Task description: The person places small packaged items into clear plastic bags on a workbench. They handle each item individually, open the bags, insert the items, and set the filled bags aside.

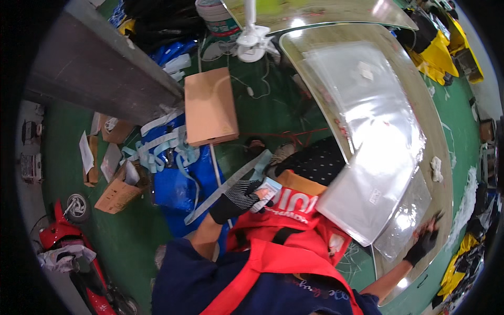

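My left hand (240,199), in a black and white patterned glove with bare fingertips, is closed on a small light-blue and white folded piece (269,190) above my lap. A long pale-blue strip (223,188) runs slantwise past this hand; whether it joins the held piece I cannot tell. My right hand (424,242), in a black glove, reaches over the table at the right with its fingers stretched out. It is beside a clear plastic sheet (395,235). A stack of clear plastic bags (352,194) lies on the table (438,126), left of that hand.
A cardboard box (211,105) stands ahead on the left, near a grey pillar (105,68). Pale-blue strips (160,149) lie over blue sheeting (178,184). A white clamp stand (252,44) is at the far table edge. At the left is a red scooter (68,231).
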The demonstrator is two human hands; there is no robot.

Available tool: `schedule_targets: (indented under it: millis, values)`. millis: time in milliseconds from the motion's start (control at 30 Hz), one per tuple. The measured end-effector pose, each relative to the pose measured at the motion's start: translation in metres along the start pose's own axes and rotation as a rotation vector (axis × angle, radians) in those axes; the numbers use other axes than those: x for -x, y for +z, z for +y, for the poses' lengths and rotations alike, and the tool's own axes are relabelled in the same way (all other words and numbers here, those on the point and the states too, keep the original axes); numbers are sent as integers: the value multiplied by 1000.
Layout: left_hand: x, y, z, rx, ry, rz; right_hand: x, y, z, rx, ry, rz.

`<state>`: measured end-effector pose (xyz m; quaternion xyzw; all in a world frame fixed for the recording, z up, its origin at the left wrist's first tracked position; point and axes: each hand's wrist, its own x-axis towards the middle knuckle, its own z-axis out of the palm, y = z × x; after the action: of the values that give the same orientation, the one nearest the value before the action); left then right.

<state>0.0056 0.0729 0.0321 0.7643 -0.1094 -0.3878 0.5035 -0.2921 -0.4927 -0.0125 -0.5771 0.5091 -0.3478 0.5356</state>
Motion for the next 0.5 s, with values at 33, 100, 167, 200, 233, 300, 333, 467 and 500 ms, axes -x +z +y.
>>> schedule_targets:
  millis: [33,100,167,200,233,300,333,467,500]
  values:
    - [-9,1,-15,130,-5,36,34,89,-51,-75,-29,-236]
    - [-5,-7,-27,47,-8,46,120,229,-123,-80,5,-653]
    - [-2,-6,-27,194,-19,47,183,340,-115,148,37,-988]
    - [-3,-6,-30,242,-48,29,210,390,-100,317,6,-1129]
    - [-2,-5,-36,258,-36,61,237,440,-83,466,-42,-1277]
    - [3,-8,-46,299,-13,94,257,513,23,722,-244,-1363]
    - [7,-10,-46,311,-38,120,261,544,60,879,-79,-1417]
    - [21,-18,-39,428,-158,179,272,600,137,973,317,-1378]
    - [17,-17,-41,489,-175,195,263,601,143,842,373,-1331]
